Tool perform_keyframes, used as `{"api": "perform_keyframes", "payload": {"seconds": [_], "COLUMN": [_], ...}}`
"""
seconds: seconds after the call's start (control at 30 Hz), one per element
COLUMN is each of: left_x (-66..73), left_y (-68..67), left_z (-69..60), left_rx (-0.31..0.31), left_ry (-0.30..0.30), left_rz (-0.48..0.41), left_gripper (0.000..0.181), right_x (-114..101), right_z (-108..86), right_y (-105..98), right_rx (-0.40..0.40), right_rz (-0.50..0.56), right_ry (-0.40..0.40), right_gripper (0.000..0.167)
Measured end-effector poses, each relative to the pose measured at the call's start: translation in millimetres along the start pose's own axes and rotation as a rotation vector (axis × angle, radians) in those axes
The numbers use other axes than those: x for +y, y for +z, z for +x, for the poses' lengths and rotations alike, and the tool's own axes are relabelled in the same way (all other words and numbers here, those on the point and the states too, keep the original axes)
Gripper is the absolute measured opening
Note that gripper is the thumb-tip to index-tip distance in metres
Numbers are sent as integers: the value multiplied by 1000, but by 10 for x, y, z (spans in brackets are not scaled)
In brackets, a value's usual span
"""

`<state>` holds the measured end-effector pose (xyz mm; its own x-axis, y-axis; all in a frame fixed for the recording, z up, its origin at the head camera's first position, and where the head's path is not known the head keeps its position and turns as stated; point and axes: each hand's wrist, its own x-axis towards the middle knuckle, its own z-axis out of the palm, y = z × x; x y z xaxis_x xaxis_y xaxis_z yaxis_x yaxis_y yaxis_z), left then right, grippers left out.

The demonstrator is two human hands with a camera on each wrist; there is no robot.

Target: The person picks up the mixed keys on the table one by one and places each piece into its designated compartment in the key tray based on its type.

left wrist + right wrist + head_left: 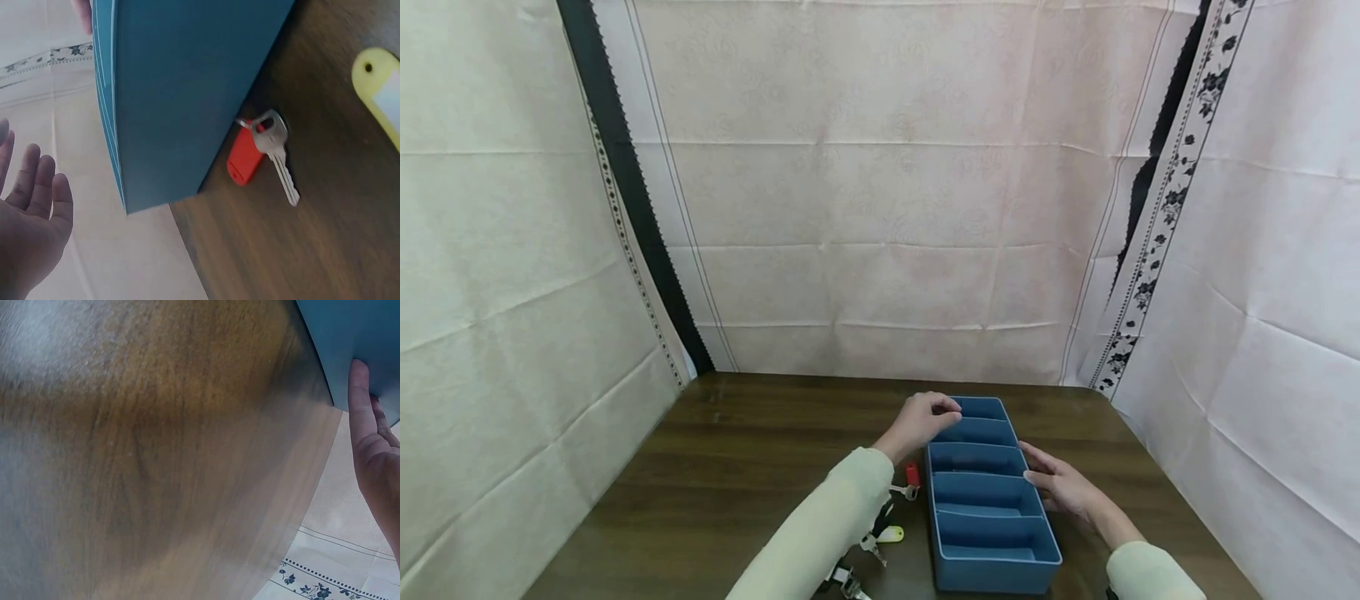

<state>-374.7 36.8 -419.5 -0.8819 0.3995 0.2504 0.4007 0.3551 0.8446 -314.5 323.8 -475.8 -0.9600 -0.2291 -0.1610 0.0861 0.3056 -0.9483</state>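
Note:
A long blue divided tray [996, 575] stands on the table, its several compartments in a row from near to far. My left hand [925, 417] hovers above the tray's far left side with loosely bent fingers. In the left wrist view nothing shows between the visible fingers of that left hand [37, 206]; its thumb side is partly cut off. My right hand [1063, 483] touches the tray's right side. From the right wrist, straight fingers [360, 394] lie against the blue wall. Beside the tray's left wall lies a key [275, 147] with a red tag [244, 156].
Nearer me on the wooden table [700, 492], a yellow key tag [891, 534] and several more keys [871, 546] lie left of the tray, partly hidden by my left sleeve [827, 525]. Pale cloth [880, 208] hangs behind and at both sides.

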Motion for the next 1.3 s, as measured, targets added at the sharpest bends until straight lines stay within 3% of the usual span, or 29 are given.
{"api": "perform_keyframes", "payload": {"seconds": [0.37,0.6,1.0,1.3], "left_x": [-208,-345,-637,-801], "left_y": [-193,-249,-186,-122], "left_z": [-66,-187,-447,-556], "left_rx": [44,23,-69,-106], "left_ry": [-32,-63,-135,-129], "left_rz": [8,7,28,89], "left_gripper": [18,15,9,10], "right_x": [-4,-16,-2,-3], "right_z": [-2,-25,-20,-17], "right_y": [0,14,6,11], "right_rx": [-2,-15,-19,-16], "right_rz": [-1,-4,0,-2], "right_ry": [2,-25,-39,-35], "right_gripper": [61,59,59,59]}}
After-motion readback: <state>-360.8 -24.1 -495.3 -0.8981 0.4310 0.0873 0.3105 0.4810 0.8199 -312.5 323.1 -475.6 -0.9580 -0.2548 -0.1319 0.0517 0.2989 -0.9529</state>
